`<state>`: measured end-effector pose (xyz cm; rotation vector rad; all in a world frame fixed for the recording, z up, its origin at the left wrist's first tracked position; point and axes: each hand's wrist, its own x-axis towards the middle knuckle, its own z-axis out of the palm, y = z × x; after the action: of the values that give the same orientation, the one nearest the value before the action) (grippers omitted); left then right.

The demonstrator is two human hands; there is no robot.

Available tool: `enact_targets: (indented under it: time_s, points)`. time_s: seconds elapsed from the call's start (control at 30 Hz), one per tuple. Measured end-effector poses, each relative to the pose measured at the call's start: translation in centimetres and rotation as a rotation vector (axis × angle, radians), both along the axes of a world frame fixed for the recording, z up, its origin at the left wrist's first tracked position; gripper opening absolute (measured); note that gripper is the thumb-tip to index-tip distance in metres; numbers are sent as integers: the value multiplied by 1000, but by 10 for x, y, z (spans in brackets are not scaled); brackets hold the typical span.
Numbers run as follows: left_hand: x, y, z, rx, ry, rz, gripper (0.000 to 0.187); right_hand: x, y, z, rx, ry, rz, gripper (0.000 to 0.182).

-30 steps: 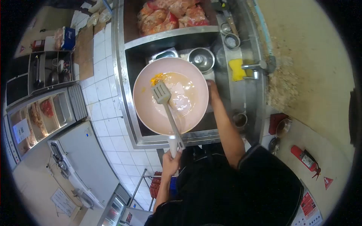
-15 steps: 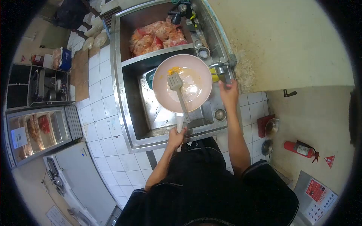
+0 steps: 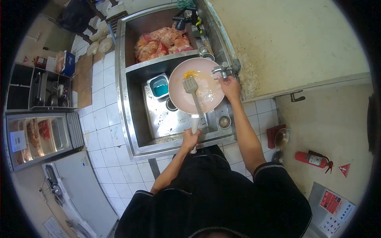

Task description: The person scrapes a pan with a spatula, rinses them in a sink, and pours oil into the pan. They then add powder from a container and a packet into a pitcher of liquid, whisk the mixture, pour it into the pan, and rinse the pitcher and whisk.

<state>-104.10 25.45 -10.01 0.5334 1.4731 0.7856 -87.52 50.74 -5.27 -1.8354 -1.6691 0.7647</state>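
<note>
A pink frying pan [image 3: 178,93] is held over the steel sink by my left hand [image 3: 191,139], closed round its white handle. A grey slotted spatula [image 3: 191,85] lies in the pan beside some yellow food residue [image 3: 190,73] and wet patches. My right hand [image 3: 229,86] is at the faucet [image 3: 223,70], just past the pan's right rim; its fingers are bent, and what they grip is too small to make out. In the basin, left of the pan, sits a small metal container [image 3: 159,86] with blue-green liquid.
Bagged raw meat [image 3: 160,43] fills part of the upper sink basin [image 3: 131,35]. A small round metal dish [image 3: 224,121] stands on the right ledge. A red fire extinguisher [image 3: 311,159] hangs on the wall at the right.
The pan has moved right, under the faucet, uncovering more of the container of blue-green liquid. My right hand has moved up and left to the faucet.
</note>
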Motion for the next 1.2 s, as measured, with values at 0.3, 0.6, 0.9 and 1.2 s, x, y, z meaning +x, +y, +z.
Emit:
enact_targets:
  time_s: [0.3, 0.6, 0.9, 1.2]
  points:
    - [7, 5, -4, -8, 70, -7, 32, -14, -2, 14, 262, -277, 9, 29]
    - [17, 11, -6, -6, 55, -38, 29, -25, -75, 30, 395, -240, -33, 26]
    - [20, 6, -13, 9, 82, -43, 32, -67, -125, -4, -44, -522, 345, 39]
    - [18, 10, 8, 7, 69, -41, 31, -87, -122, 14, -216, -543, 288, 32]
